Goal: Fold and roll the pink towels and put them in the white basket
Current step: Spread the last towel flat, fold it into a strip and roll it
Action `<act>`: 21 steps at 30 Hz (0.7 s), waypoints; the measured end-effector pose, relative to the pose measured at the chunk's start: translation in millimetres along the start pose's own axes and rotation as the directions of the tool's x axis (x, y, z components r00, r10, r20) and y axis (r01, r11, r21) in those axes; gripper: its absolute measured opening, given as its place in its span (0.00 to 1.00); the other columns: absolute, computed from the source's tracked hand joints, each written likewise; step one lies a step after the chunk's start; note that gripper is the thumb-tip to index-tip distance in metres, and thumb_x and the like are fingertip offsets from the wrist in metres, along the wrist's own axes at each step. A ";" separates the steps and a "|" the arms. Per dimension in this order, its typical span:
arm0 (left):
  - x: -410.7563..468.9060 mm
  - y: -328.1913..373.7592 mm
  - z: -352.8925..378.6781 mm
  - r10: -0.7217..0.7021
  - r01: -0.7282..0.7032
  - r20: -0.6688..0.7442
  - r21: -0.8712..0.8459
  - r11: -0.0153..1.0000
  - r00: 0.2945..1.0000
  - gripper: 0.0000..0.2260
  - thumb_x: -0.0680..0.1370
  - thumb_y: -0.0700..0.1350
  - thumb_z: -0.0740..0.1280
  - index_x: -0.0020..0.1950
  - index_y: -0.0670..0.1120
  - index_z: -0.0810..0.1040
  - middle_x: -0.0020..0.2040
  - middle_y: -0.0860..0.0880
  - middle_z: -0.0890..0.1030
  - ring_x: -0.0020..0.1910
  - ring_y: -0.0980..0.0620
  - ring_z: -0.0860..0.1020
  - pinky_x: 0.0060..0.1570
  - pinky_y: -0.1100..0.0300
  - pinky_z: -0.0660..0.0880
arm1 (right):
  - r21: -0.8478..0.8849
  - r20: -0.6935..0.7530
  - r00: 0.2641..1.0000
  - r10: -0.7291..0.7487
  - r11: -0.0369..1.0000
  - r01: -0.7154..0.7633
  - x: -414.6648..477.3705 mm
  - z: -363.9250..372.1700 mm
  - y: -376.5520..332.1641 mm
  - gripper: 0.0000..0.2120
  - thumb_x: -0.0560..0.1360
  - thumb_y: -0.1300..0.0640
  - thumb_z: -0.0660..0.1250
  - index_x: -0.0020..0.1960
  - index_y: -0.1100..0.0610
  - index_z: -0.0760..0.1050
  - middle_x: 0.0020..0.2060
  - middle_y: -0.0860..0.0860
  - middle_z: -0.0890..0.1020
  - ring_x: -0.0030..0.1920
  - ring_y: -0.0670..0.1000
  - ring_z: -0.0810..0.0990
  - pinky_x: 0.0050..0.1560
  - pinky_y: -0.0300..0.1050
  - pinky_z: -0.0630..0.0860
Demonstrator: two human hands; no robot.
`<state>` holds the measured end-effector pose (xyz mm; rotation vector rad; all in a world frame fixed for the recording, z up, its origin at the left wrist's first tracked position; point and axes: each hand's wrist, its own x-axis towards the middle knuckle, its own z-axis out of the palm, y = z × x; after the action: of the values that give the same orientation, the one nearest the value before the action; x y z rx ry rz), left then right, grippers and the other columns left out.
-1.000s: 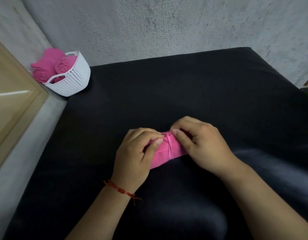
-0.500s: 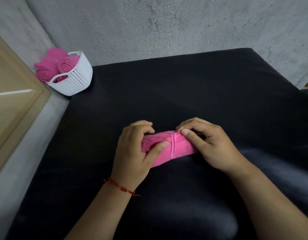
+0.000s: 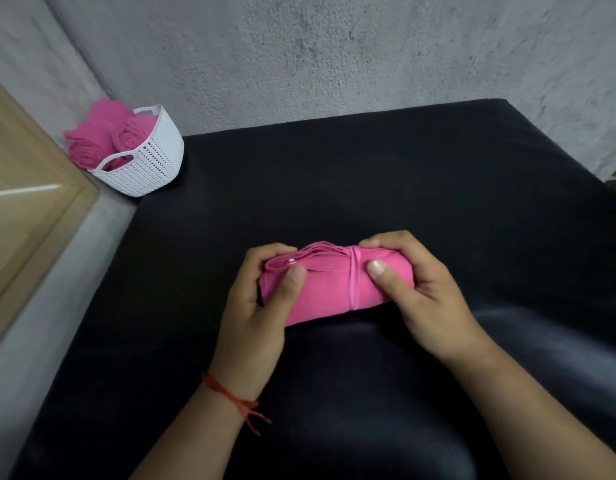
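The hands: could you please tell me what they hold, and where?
Both grip the towel: left hand at its left end, right hand at its right.

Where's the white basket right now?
Head view, upper left: the white basket sits by the far left corner of the black cushion, against the grey wall, with rolled pink towels in it.

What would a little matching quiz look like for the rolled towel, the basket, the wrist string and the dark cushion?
Things: 1 rolled pink towel; 2 white basket; 3 red string; 4 black cushion.
Descriptions: A far left by the wall, filled with other pink rolls; B tied round the left wrist; C gripped by left hand and right hand; D spread beneath the hands.
Pairs: 1-C, 2-A, 3-B, 4-D.
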<state>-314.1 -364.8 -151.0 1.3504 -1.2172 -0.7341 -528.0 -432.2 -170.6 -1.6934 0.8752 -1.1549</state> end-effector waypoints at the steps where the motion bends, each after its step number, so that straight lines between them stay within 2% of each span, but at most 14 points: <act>1: 0.0 2.9 6.5 -0.023 0.020 -0.053 -0.062 0.998 0.998 0.13 0.79 0.57 0.72 0.58 0.51 0.81 0.55 0.52 0.83 0.57 0.52 0.81 0.59 0.50 0.77 | -0.005 -0.058 0.998 0.011 1.000 -0.011 -0.2 5.8 -3.1 0.08 0.82 0.54 0.68 0.60 0.50 0.81 0.57 0.48 0.83 0.61 0.54 0.82 0.61 0.42 0.76; 3: 1.2 4.8 13.3 -0.083 0.063 -0.153 -0.134 0.989 0.985 0.12 0.78 0.59 0.72 0.52 0.52 0.83 0.51 0.52 0.84 0.54 0.51 0.81 0.59 0.47 0.77 | -0.019 -0.154 0.988 0.006 1.000 -0.009 -1.2 18.6 -7.2 0.06 0.83 0.53 0.67 0.56 0.52 0.82 0.54 0.48 0.83 0.58 0.54 0.82 0.59 0.40 0.76; 5: 1.3 3.6 15.0 -0.122 0.078 -0.239 -0.187 0.979 0.963 0.10 0.80 0.56 0.71 0.49 0.51 0.84 0.50 0.51 0.85 0.55 0.49 0.82 0.62 0.42 0.77 | 0.053 -0.227 0.973 0.029 0.998 -0.018 -1.6 29.5 -11.6 0.08 0.83 0.53 0.67 0.52 0.55 0.83 0.51 0.50 0.84 0.55 0.54 0.83 0.58 0.41 0.76; 7: -0.8 1.9 15.8 -0.154 0.085 -0.286 -0.239 0.967 0.946 0.12 0.81 0.58 0.69 0.48 0.50 0.84 0.51 0.48 0.86 0.57 0.44 0.82 0.65 0.34 0.75 | 0.147 -0.284 0.955 0.083 0.988 -0.042 -1.2 36.3 -16.7 0.10 0.82 0.53 0.67 0.50 0.58 0.83 0.50 0.52 0.84 0.53 0.53 0.83 0.56 0.42 0.77; 9: -3.6 3.0 17.8 -0.183 0.098 -0.307 -0.271 0.958 0.934 0.16 0.80 0.62 0.68 0.48 0.50 0.83 0.50 0.46 0.85 0.55 0.43 0.82 0.63 0.30 0.74 | 0.205 -0.329 0.937 0.121 0.977 -0.054 -0.6 40.6 -20.4 0.11 0.83 0.54 0.67 0.49 0.58 0.84 0.49 0.53 0.85 0.52 0.53 0.84 0.56 0.43 0.78; 13: -0.5 3.5 15.6 -0.264 0.118 -0.326 -0.407 0.906 0.908 0.17 0.78 0.62 0.71 0.45 0.48 0.81 0.49 0.44 0.83 0.52 0.44 0.79 0.64 0.32 0.73 | 0.312 -0.376 0.906 0.196 0.947 -0.076 0.4 48.7 -23.9 0.09 0.82 0.54 0.70 0.48 0.57 0.86 0.48 0.54 0.86 0.52 0.53 0.85 0.56 0.46 0.79; 15: 5.7 3.5 12.7 -0.291 0.160 -0.249 -0.440 0.883 0.924 0.14 0.78 0.59 0.73 0.44 0.49 0.81 0.49 0.46 0.83 0.52 0.45 0.79 0.60 0.40 0.74 | 0.351 -0.394 0.884 0.251 0.930 -0.108 0.5 50.5 -22.4 0.10 0.81 0.52 0.71 0.46 0.56 0.87 0.47 0.56 0.86 0.51 0.53 0.85 0.56 0.49 0.80; 17: 8.9 4.3 7.7 -0.205 0.134 -0.183 -0.338 0.931 0.962 0.13 0.78 0.56 0.73 0.44 0.47 0.81 0.49 0.48 0.84 0.52 0.50 0.80 0.57 0.50 0.73 | 0.417 -0.387 0.857 0.340 0.894 -0.166 0.0 52.1 -21.7 0.12 0.82 0.51 0.71 0.45 0.57 0.86 0.46 0.62 0.85 0.47 0.53 0.84 0.53 0.53 0.80; 19: 7.3 6.9 3.2 -0.004 -0.009 -0.121 -0.100 0.995 0.993 0.08 0.78 0.51 0.74 0.48 0.46 0.81 0.53 0.52 0.84 0.57 0.55 0.82 0.59 0.60 0.74 | 0.484 -0.346 0.836 0.426 0.844 -0.229 -0.4 54.8 -22.5 0.15 0.82 0.49 0.70 0.44 0.59 0.85 0.43 0.64 0.83 0.42 0.55 0.81 0.45 0.56 0.81; 21: 3.1 4.9 1.9 0.140 -0.134 -0.084 0.072 0.988 0.987 0.07 0.78 0.46 0.75 0.50 0.45 0.81 0.55 0.50 0.84 0.60 0.50 0.81 0.59 0.63 0.74 | 0.515 -0.299 0.824 0.481 0.808 -0.286 -1.4 56.3 -24.0 0.17 0.82 0.47 0.70 0.46 0.61 0.83 0.43 0.65 0.81 0.41 0.58 0.80 0.36 0.56 0.82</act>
<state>-316.2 -367.6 -146.1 1.3247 -1.2589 -0.5347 -473.5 -406.9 -158.8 -0.8366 1.0594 -1.3193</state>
